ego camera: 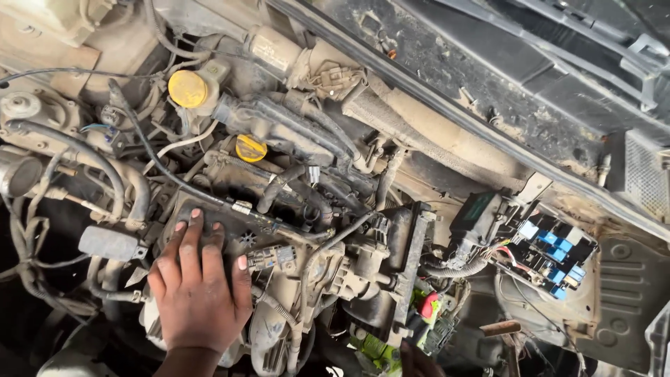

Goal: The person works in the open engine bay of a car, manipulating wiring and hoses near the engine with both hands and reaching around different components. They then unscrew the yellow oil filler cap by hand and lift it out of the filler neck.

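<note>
Flat grip, left hand [197, 290] (fingers up-frame), dusty engine cover [230, 237]

Head view: worn on the person's head, looking steeply down
Facing: into the engine bay [300, 174]
Nearness: close, within arm's reach

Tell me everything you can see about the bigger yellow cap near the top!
The bigger yellow cap is round and looks like plastic, dull and smudged with dust. It sits screwed on a pale, dirty tank at the upper left of the engine bay, tilted a little toward the camera. Dark hoses and wires run close around it. A smaller yellow cap lies lower to its right. No hand touches it; the left hand rests flat farther down on a dusty black cover.
</note>
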